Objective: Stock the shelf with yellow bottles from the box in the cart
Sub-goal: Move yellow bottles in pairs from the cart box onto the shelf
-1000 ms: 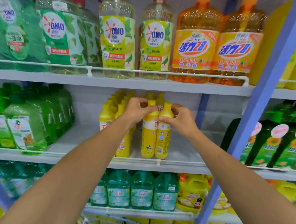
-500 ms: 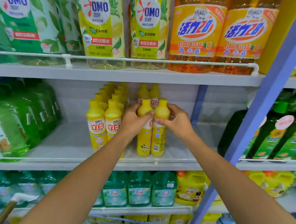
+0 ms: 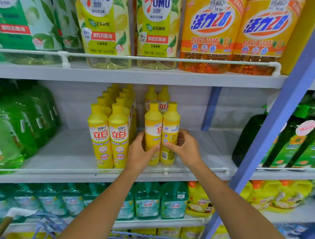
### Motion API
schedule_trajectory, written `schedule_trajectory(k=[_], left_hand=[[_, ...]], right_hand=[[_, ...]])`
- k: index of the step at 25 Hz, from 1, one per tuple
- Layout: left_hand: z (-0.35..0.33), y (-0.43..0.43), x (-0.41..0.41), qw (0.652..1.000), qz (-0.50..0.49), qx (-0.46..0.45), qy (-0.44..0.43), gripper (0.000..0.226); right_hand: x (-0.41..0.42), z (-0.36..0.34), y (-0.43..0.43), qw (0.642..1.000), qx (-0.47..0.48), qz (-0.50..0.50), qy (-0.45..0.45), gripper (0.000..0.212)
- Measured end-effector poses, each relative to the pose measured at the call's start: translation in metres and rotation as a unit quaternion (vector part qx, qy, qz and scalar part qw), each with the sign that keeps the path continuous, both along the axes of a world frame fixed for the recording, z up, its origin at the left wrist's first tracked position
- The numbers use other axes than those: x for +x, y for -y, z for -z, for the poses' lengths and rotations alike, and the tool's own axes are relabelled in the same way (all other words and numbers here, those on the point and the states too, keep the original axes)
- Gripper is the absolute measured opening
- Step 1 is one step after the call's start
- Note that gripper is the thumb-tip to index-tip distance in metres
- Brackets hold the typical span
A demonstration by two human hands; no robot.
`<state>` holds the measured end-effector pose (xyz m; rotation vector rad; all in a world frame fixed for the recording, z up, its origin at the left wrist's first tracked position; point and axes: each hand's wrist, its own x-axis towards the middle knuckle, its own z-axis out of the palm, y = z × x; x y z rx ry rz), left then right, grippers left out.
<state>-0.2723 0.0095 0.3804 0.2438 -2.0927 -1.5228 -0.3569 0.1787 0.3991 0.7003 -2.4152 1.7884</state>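
Observation:
Two yellow bottles stand upright side by side at the front of the middle shelf (image 3: 65, 154). My left hand (image 3: 139, 152) grips the left bottle (image 3: 153, 123) around its lower body. My right hand (image 3: 184, 148) grips the right bottle (image 3: 171, 126) the same way, its back label facing me. Directly behind them stand two more yellow bottles (image 3: 157, 98). To the left, a double row of several yellow bottles (image 3: 109, 135) runs back from the shelf's front rail (image 3: 199, 169). The box is not in view.
Green bottles (image 3: 16, 128) fill the shelf's left end. A blue upright post (image 3: 271, 131) bounds the bay on the right. Large detergent bottles (image 3: 212, 31) stand on the shelf above. The cart's blue wire rim (image 3: 148, 237) shows at the bottom.
My hands have slid down from the bottle necks to the lower bodies. The two bottles now stand on the shelf near the front rail. The camera has come closer.

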Motion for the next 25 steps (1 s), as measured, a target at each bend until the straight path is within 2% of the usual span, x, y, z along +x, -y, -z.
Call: schedule_trajectory(k=[4, 7, 9, 11, 15, 18, 21, 25], left_hand=[[0.005, -0.003, -0.002, 1.000, -0.007, 0.013, -0.005, 0.065], [0.012, -0.007, -0.001, 0.997, -0.054, 0.048, -0.020, 0.068], [0.014, -0.010, -0.001, 0.995, -0.078, 0.054, -0.029, 0.061], [0.014, -0.009, -0.003, 0.997, -0.064, 0.044, -0.027, 0.056], [0.011, -0.002, -0.008, 0.999, -0.031, 0.013, -0.007, 0.055], [0.010, 0.000, -0.009, 1.000, -0.017, -0.001, 0.004, 0.057], [0.009, 0.004, -0.010, 1.000, 0.007, 0.013, 0.016, 0.058], [0.007, 0.002, -0.011, 0.999, 0.016, 0.040, 0.010, 0.056]], right_hand=[[0.002, 0.002, 0.010, 0.999, -0.001, 0.046, 0.005, 0.068], [-0.001, 0.011, 0.001, 1.000, 0.018, -0.005, 0.015, 0.065], [-0.002, 0.017, -0.003, 0.999, 0.024, -0.027, 0.019, 0.055], [-0.001, 0.019, 0.000, 1.000, 0.017, -0.001, 0.012, 0.049], [0.006, 0.015, 0.014, 0.998, 0.011, 0.069, 0.006, 0.056], [0.002, 0.023, 0.009, 0.999, 0.036, 0.035, 0.001, 0.064], [-0.002, 0.030, 0.003, 0.999, 0.052, -0.008, -0.007, 0.060], [-0.001, 0.021, 0.014, 0.997, 0.052, 0.055, -0.002, 0.065]])
